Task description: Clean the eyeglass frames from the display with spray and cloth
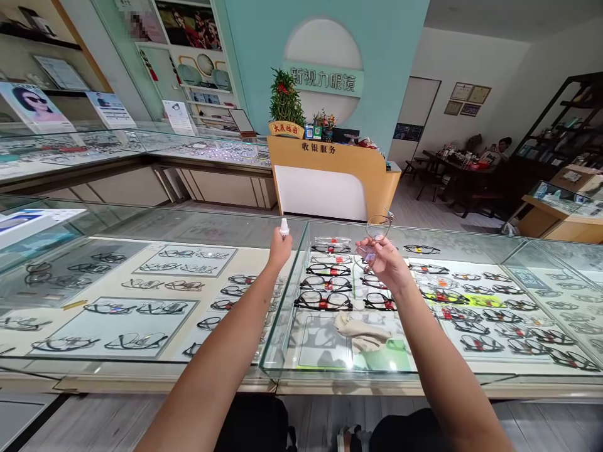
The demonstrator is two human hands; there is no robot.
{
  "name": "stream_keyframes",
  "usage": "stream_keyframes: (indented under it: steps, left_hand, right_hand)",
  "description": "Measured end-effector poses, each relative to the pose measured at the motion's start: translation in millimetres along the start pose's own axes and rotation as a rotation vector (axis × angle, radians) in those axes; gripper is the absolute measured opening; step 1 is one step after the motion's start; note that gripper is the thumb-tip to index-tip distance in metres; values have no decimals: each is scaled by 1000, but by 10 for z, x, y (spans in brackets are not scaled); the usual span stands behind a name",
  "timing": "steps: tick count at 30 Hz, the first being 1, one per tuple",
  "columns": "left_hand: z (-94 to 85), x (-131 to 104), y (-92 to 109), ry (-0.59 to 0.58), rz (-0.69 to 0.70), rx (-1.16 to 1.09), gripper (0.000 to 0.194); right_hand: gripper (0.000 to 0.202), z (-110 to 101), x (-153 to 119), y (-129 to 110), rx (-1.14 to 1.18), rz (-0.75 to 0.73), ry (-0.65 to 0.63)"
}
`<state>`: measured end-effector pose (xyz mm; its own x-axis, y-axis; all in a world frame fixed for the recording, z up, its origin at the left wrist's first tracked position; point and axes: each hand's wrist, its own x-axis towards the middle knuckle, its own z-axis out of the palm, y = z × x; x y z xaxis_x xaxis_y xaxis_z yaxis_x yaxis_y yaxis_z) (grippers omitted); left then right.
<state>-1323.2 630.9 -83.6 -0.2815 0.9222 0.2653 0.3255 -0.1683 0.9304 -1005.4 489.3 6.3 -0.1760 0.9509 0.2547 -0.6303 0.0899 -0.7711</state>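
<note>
A bottle (284,227) is held left of the eyeglasses (379,228), mid-frame. Behind, at upper centre, a counter (320,191) is placed.

Fairly bright light falls on the glass bench (188,375), whose pale lining reads almost white; its source is out of view. Reflections veil the panes at left and right, and a violet glint sits in one lens of the spectacles (378,227). The far right shelf (560,116) sinks into dimness. Wide-angle distortion stretches the arms (226,351) and tilts lines near the borders. Small far items look soft, and a far left poster (151,25) is partly pixelated.
</note>
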Motion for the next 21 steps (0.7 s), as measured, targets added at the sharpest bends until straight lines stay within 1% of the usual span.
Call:
stream_keyframes:
  steps: [2,4,6,8,10,11,12,13,15,17,19,21]
  left_hand:
    - [-9,-63,206,-28,-15,-103,25]
    - [-19,-159,486,-85,-10,-205,29]
    - [-24,-290,825,-163,18,-297,44]
    - [-19,-449,1192,-257,42,-385,64]
    - [-6,-611,1549,-495,36,-584,73]
    - [2,-685,1712,-608,22,-627,76]
    - [9,-750,1861,-687,13,-649,78]
    - [16,-806,1995,-740,15,-667,80]
    - [24,-889,2212,-817,32,-701,81]
    - [23,-939,2370,-847,63,-713,81]
    - [11,-960,2475,-848,93,-689,82]
    - [-7,-957,2533,-838,120,-651,82]
  right_hand:
    - [34,37,7,-44,-45,-7,-24]
    - [31,78,46,-123,-99,-16,-41]
    - [30,106,117,-262,-153,-23,-56]
    - [31,104,200,-476,-224,-27,-74]
    - [31,74,265,-748,-327,-20,-96]
    - [29,55,284,-890,-376,-11,-104]
    - [27,38,292,-1027,-416,-3,-111]
    - [26,28,290,-1147,-439,-7,-112]
    - [23,44,268,-1317,-447,-35,-113]
    - [23,111,244,-1373,-434,-60,-122]
    - [23,215,237,-1336,-437,-59,-140]
    - [22,329,249,-1250,-459,-46,-146]
